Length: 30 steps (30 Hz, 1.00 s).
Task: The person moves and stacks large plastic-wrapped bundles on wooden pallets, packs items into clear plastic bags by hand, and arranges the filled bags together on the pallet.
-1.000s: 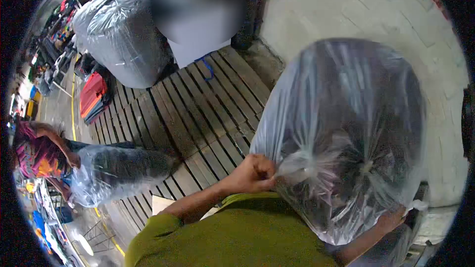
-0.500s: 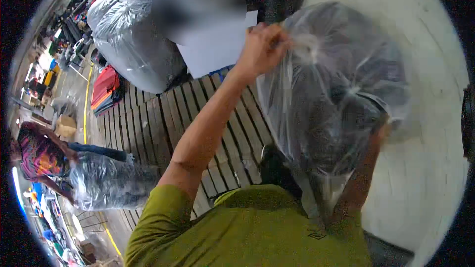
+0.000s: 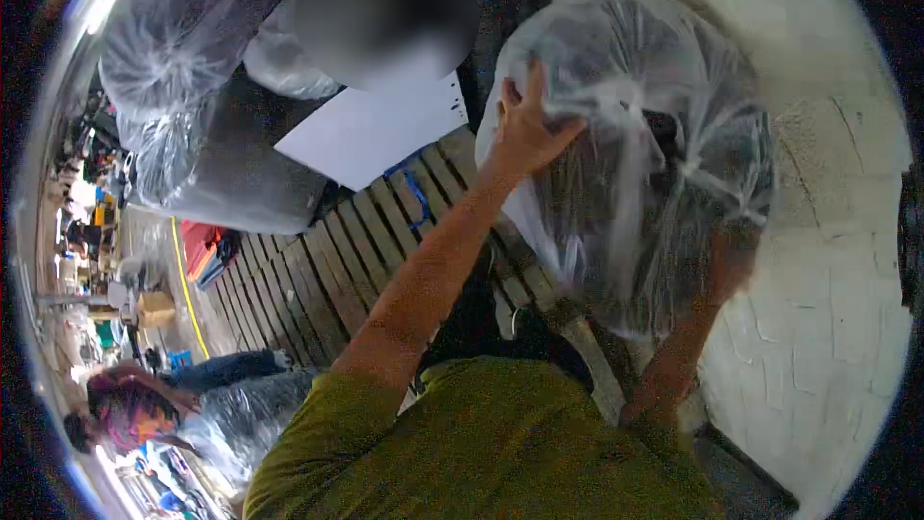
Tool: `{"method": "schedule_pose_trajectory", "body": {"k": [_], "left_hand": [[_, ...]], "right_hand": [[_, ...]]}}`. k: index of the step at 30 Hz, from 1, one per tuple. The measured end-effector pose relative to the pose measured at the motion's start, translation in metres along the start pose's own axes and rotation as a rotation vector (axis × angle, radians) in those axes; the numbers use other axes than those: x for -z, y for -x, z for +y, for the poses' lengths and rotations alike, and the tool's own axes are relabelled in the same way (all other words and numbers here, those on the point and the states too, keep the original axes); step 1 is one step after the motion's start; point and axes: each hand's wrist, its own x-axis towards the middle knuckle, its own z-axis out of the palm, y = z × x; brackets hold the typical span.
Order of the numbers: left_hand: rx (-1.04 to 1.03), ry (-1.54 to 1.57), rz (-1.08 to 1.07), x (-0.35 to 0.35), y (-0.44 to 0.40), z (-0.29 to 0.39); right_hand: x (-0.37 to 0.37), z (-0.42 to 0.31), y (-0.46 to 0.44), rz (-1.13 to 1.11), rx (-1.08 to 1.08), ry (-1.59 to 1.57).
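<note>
A large clear plastic bag [image 3: 616, 221] with dark contents stands in front of me on the right, against the white wall. Its film is gathered into a whitish twist near the top. My left hand [image 3: 525, 130] is at the bag's upper left side, fingers spread, gripping nothing. Low on the bag's right side is my right hand [image 3: 733, 255]; its fingers are hidden by the plastic and blur.
Slatted wooden boards [image 3: 308, 299] cover the floor. More filled plastic bags [image 3: 241, 164] stand at upper left, near a white sheet [image 3: 385, 135] and a blurred oval. A co-worker [image 3: 135, 409] at lower left is beside another wrapped bundle [image 3: 241, 414]. A white wall [image 3: 808, 327] bounds the right.
My left hand has let go of the bag's gathered film and opened. The bag appears slightly further left and more upright. My view has shifted, and the white sheet looks turned.
</note>
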Motion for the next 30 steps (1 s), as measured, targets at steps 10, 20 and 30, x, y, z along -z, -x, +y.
{"method": "schedule_pose_trajectory", "body": {"k": [10,20,30], "left_hand": [[-0.113,-0.004,-0.167,-0.017,-0.213,-0.095],[-0.768,-1.081,-0.024,-0.042,-0.57,-0.483],[-0.381,-0.588,0.086,0.0,-0.48,-0.366]], "right_hand": [[-0.037,-0.048,-0.034,0.125,-0.217,0.07],[-0.179,-0.147,-0.262,0.308,-0.213,0.058],[-0.182,-0.094,-0.263,0.504,-0.047,-0.319]]}}
